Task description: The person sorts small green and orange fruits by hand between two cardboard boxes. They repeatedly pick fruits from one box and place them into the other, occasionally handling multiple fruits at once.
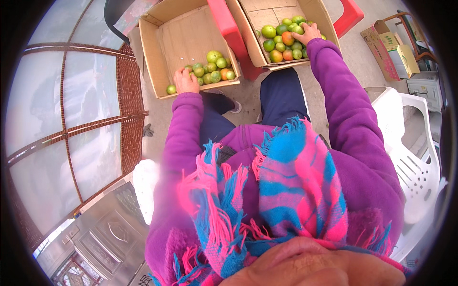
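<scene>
Two open cardboard boxes stand before me. In the left cardboard box (154, 68), green and orange citrus fruits (215, 76) lie along the near side. My left hand (186, 81) is over the left end of these fruits, its fingertips partly hidden; a lone green fruit (171, 89) lies beside it in the near corner. The right cardboard box (250, 39) holds more green and orange fruits (280, 39). There my right hand (307, 33) reaches in from the right, fingers spread over a green fruit beside an orange one (287, 38). Whether either hand grips a fruit is unclear.
A red plastic stool (229, 25) shows between the boxes, with more red plastic (349, 18) at the right box's far side. A white plastic chair (411, 161) stands at my right. Farther right are small cartons (381, 53). A woven-framed screen (132, 85) stands at the left.
</scene>
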